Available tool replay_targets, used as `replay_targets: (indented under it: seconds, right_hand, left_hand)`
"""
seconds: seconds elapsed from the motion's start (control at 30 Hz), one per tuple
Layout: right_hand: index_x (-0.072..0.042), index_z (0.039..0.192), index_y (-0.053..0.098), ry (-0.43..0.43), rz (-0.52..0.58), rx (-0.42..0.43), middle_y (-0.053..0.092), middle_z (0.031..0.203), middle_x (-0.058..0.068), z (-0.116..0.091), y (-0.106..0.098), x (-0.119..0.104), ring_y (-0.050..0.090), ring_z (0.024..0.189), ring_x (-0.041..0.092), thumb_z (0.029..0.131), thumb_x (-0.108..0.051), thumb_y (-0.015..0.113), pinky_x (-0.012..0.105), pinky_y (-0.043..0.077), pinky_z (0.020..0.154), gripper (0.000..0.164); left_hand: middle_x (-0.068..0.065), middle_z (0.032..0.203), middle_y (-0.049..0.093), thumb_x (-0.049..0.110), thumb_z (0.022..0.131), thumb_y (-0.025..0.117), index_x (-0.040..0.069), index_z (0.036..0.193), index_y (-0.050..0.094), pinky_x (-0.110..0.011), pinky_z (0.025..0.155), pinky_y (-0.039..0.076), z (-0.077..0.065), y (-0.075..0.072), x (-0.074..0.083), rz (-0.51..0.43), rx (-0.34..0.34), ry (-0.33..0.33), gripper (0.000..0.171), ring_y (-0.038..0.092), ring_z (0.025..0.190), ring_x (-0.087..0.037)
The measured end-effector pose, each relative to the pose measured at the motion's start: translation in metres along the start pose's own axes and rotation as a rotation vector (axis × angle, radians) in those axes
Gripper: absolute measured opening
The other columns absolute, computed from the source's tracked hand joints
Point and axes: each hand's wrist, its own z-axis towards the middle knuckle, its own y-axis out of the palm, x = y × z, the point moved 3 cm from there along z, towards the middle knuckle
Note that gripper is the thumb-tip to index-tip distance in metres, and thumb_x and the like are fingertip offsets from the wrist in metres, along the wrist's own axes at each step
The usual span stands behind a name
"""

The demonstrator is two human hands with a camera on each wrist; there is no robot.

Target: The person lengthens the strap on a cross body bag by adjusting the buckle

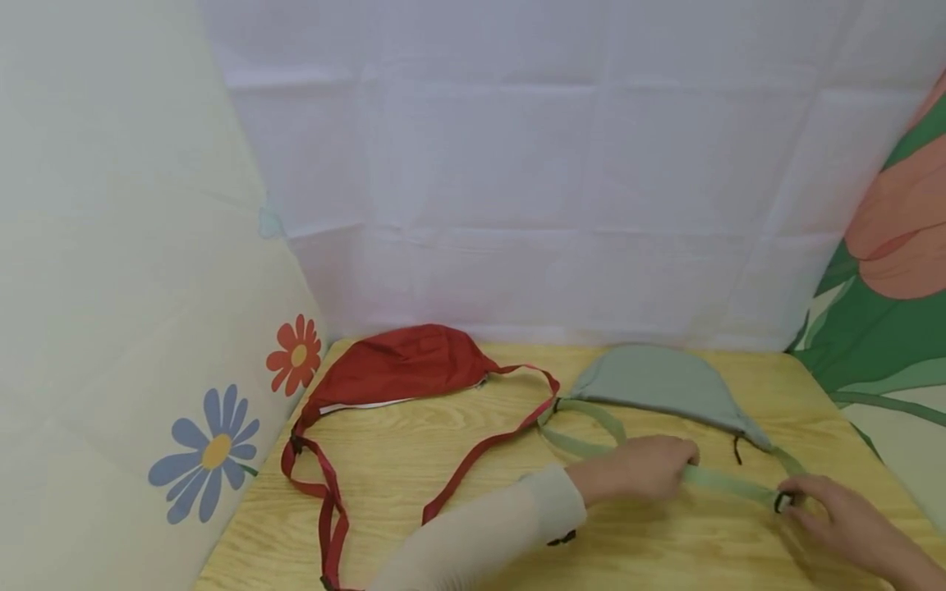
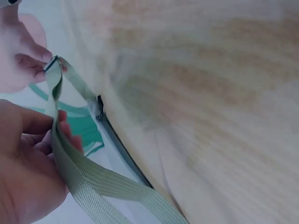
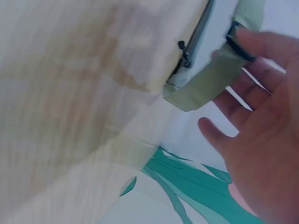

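A grey-green waist bag (image 1: 650, 382) lies at the back right of the table, its zipper pull (image 3: 183, 52) hanging at one end. Its light green strap (image 1: 727, 484) is lifted and stretched between both hands. My left hand (image 1: 650, 466) grips the webbing, fingers curled round it in the left wrist view, where the strap (image 2: 77, 175) runs doubled. At the strap's right end, my right hand (image 1: 842, 521) pinches the black slider (image 1: 782, 499) between thumb and fingers. The right wrist view shows this slider (image 3: 239, 43) with the webbing threaded through.
A red waist bag (image 1: 406, 365) lies at the back left, its red strap (image 1: 480, 451) looping forward and meeting the green strap near the middle. A black buckle (image 1: 563, 538) shows beside the left sleeve. White cloth (image 1: 517, 164) hangs behind the wooden table (image 1: 399, 484).
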Motion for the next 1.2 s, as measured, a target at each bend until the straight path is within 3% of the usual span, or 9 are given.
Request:
replay_targets:
  seconds: [0.17, 0.27, 0.37, 0.5, 0.67, 0.83, 0.93, 1.07, 1.2]
  right_hand:
    - [-0.003, 0.109, 0.068, -0.09, -0.035, 0.233, 0.067, 0.101, 0.0, 0.002, -0.006, -0.015, 0.06, 0.086, 0.003, 0.076, -0.01, 0.087, 0.037, 0.055, 0.07, 0.039]
    - [-0.006, 0.107, 0.067, -0.162, -0.049, 0.396, 0.066, 0.095, -0.003, 0.004, -0.01, -0.023, 0.057, 0.085, -0.005, 0.07, -0.003, 0.09, 0.031, 0.053, 0.065, 0.044]
    - [-0.008, 0.111, 0.067, -0.175, -0.03, 0.462, 0.068, 0.097, 0.002, 0.008, -0.014, -0.026, 0.056, 0.09, -0.008, 0.07, -0.005, 0.09, 0.024, 0.051, 0.066, 0.047]
    - [-0.008, 0.117, 0.068, -0.214, 0.02, 0.484, 0.07, 0.106, 0.008, 0.014, -0.02, -0.03, 0.049, 0.101, -0.017, 0.073, -0.006, 0.088, 0.009, 0.044, 0.073, 0.048]
    - [-0.013, 0.121, 0.07, -0.246, 0.07, 0.497, 0.063, 0.114, -0.021, 0.021, -0.024, -0.033, 0.044, 0.106, -0.022, 0.075, -0.008, 0.088, 0.002, 0.038, 0.078, 0.049]
    - [-0.01, 0.119, 0.073, -0.258, 0.125, 0.487, 0.062, 0.115, -0.025, 0.027, -0.027, -0.033, 0.048, 0.104, -0.021, 0.074, -0.008, 0.088, 0.003, 0.039, 0.079, 0.047]
    - [-0.008, 0.121, 0.072, -0.204, 0.146, 0.447, 0.06, 0.115, -0.028, 0.03, -0.029, -0.033, 0.044, 0.104, -0.024, 0.079, -0.013, 0.086, 0.007, 0.043, 0.078, 0.045]
    - [-0.008, 0.125, 0.069, -0.114, 0.162, 0.378, 0.063, 0.115, -0.023, 0.033, -0.032, -0.032, 0.041, 0.104, -0.025, 0.085, -0.022, 0.083, 0.018, 0.05, 0.076, 0.044]
    - [-0.009, 0.127, 0.068, -0.094, 0.187, 0.344, 0.068, 0.116, -0.012, 0.035, -0.033, -0.03, 0.041, 0.105, -0.025, 0.088, -0.023, 0.08, 0.021, 0.052, 0.077, 0.044]
  left_hand:
    - [0.013, 0.131, 0.061, 0.027, 0.11, 0.039, 0.022, 0.135, 0.055, -0.014, 0.082, 0.048, -0.002, -0.012, -0.009, -0.043, 0.099, 0.015, 0.031, 0.059, 0.109, 0.003]
    - [0.013, 0.124, 0.062, 0.044, 0.107, 0.045, 0.023, 0.134, 0.056, -0.015, 0.08, 0.048, -0.002, -0.015, -0.014, 0.031, 0.149, 0.018, 0.036, 0.059, 0.103, 0.002]
    - [0.015, 0.12, 0.061, 0.057, 0.1, 0.053, 0.026, 0.134, 0.056, -0.015, 0.079, 0.048, 0.0, -0.015, -0.017, 0.15, 0.193, 0.006, 0.046, 0.059, 0.1, 0.003]
    - [0.017, 0.117, 0.062, 0.056, 0.098, 0.058, 0.03, 0.134, 0.057, -0.016, 0.078, 0.049, 0.005, -0.011, -0.017, 0.253, 0.222, -0.015, 0.044, 0.059, 0.098, 0.003]
    - [0.018, 0.127, 0.061, 0.057, 0.097, 0.059, 0.032, 0.137, 0.057, -0.017, 0.084, 0.05, 0.013, -0.002, -0.012, 0.272, 0.256, -0.018, 0.047, 0.06, 0.109, 0.002]
    - [0.015, 0.131, 0.061, 0.055, 0.098, 0.059, 0.027, 0.141, 0.054, -0.016, 0.088, 0.049, 0.017, -0.002, -0.001, 0.17, 0.28, -0.02, 0.052, 0.059, 0.114, 0.0]
    - [0.015, 0.132, 0.06, 0.054, 0.097, 0.062, 0.026, 0.142, 0.052, -0.015, 0.085, 0.048, 0.017, -0.003, 0.003, 0.074, 0.292, -0.054, 0.053, 0.059, 0.112, 0.002]
    - [0.015, 0.124, 0.063, 0.043, 0.098, 0.066, 0.025, 0.138, 0.052, -0.013, 0.074, 0.047, 0.018, -0.003, 0.005, 0.026, 0.352, -0.058, 0.047, 0.06, 0.099, 0.004]
    - [0.014, 0.115, 0.065, 0.026, 0.101, 0.064, 0.024, 0.135, 0.053, -0.011, 0.064, 0.043, 0.019, -0.003, 0.006, 0.001, 0.38, -0.04, 0.036, 0.057, 0.082, 0.006]
